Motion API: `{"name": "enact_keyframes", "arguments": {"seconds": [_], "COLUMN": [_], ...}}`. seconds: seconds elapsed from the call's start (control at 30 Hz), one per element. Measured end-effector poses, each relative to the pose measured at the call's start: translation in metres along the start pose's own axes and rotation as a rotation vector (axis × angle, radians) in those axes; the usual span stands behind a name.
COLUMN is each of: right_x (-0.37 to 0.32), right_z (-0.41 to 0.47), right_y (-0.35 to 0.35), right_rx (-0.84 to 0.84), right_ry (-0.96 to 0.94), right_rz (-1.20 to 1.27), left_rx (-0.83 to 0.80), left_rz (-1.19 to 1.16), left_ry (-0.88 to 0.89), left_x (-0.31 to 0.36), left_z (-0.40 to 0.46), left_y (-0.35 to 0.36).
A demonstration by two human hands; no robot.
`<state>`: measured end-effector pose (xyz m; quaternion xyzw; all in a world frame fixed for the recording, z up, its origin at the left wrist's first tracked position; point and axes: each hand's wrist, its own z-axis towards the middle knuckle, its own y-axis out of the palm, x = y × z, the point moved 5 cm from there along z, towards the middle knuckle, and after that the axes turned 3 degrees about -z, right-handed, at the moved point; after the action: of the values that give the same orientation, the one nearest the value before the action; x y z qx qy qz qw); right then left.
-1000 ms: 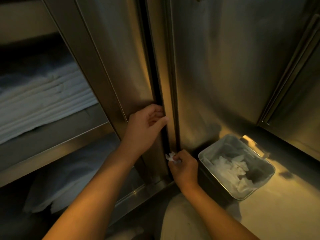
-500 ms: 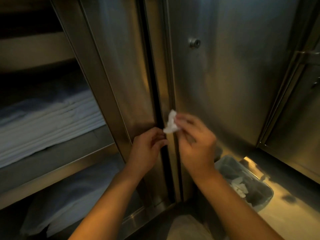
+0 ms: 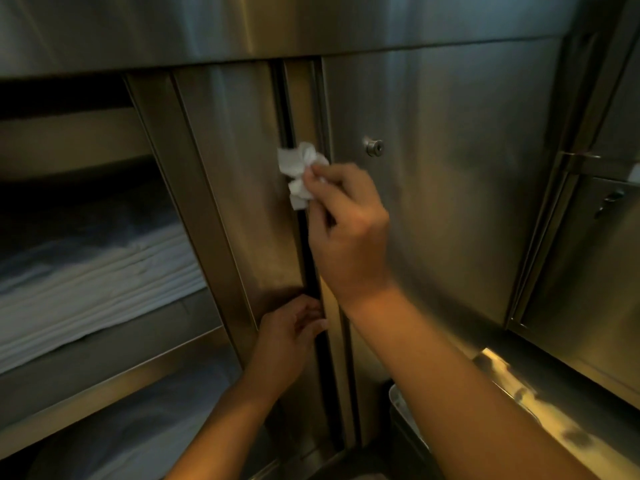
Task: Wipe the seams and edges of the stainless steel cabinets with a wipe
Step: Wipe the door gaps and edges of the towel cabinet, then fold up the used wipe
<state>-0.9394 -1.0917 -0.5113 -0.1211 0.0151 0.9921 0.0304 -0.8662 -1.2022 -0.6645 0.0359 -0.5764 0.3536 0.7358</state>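
A crumpled white wipe point(image 3: 298, 173) is pressed against the dark vertical seam point(image 3: 311, 268) between two stainless steel cabinet doors, well up the seam. My right hand point(image 3: 346, 230) pinches the wipe between its fingertips. The left door point(image 3: 239, 188) stands slightly ajar. Lower down, my left hand point(image 3: 289, 336) grips the edge of that door, fingers curled into the gap. The right door point(image 3: 440, 202) is closed and carries a small round lock point(image 3: 373, 147).
Open shelves at the left hold stacked white linens point(image 3: 93, 289). A metal bin's rim point(image 3: 398, 400) peeks out beside my right forearm. More steel doors with latches point(image 3: 602, 202) stand at the right. A steel ledge point(image 3: 311, 26) runs overhead.
My right hand has slid the wipe up the seam from near the floor to well above my left hand. The view has tilted upward, hiding most of the bin.
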Motion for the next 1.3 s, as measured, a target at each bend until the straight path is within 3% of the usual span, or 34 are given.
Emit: {"name": "enact_keyframes", "arguments": {"seconds": [0.17,0.47,0.53,0.7,1.07,1.3], "right_x": [0.015,0.065,0.070,0.060,0.037,0.032], "right_z": [-0.080,-0.272,-0.290,-0.270,-0.193,-0.187], "right_y": [-0.012,-0.029,-0.034,-0.043,-0.062,-0.074], "right_rx": [-0.086,-0.647,-0.708,-0.705,-0.359,-0.389], "right_ry": [0.065,0.238,0.302,0.428,0.536,0.625], "right_rz": [-0.043,-0.121,-0.122,-0.062,0.025,0.005], "left_rx": [-0.008,0.000,0.019,0.062,0.105,0.167], "left_rz": [0.021,-0.009,-0.001,0.078,0.121,0.161], "left_ry": [0.068,0.015,0.010,0.014,0.109,0.069], "left_x": [0.008,0.016,0.017,0.013,0.014,0.012], "left_z": [-0.002,-0.008,-0.008,-0.005,-0.012,-0.026], "left_y": [-0.002,-0.004,-0.003,-0.002,0.001,0.005]}}
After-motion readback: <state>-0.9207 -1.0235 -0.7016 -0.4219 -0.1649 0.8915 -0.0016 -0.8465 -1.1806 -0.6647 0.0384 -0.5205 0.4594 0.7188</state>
